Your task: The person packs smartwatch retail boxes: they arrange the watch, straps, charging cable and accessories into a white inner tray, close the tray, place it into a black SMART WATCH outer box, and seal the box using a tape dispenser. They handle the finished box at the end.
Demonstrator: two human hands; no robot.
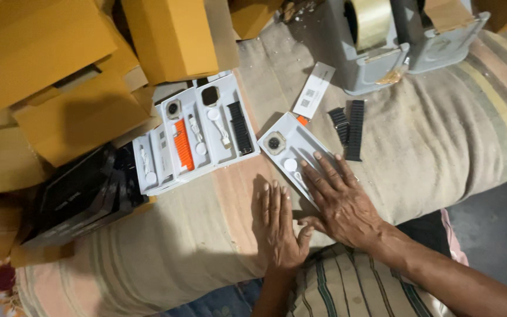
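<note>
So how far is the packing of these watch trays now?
Two white plastic trays at the left look filled: watch, strap, cable. The right hand presses on a third white tray holding a watch but no strap. Two black ridged straps lie loose beside it. The left hand rests flat on the cloth.

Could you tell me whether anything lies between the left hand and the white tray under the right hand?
Nothing visible does. The left hand lies flat on the striped cloth beside the white tray, with only bare cloth between them; the right hand already rests on that tray.
</note>
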